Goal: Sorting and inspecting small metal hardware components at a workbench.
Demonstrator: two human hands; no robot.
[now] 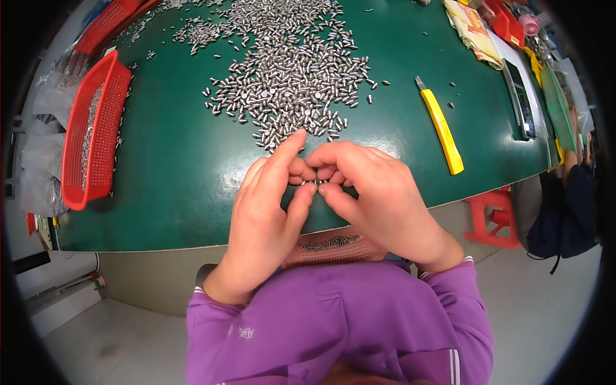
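Note:
My left hand and my right hand meet over the near part of the green table, fingertips close together. Thumbs and fingers of both are pinched on small shiny metal parts, which show in the gap between the thumb tips. The left index finger points up and away from the pinch. Just beyond my fingers begins a large pile of small pointed metal parts, which spreads to the far edge. Below my hands, at my lap, a pinkish perforated basket has more such parts in it.
A red perforated basket with metal parts stands on the left. To the right lies a yellow utility knife, its blade out. Farther right are a dark phone-like device and a cloth. A red stool stands below the table edge.

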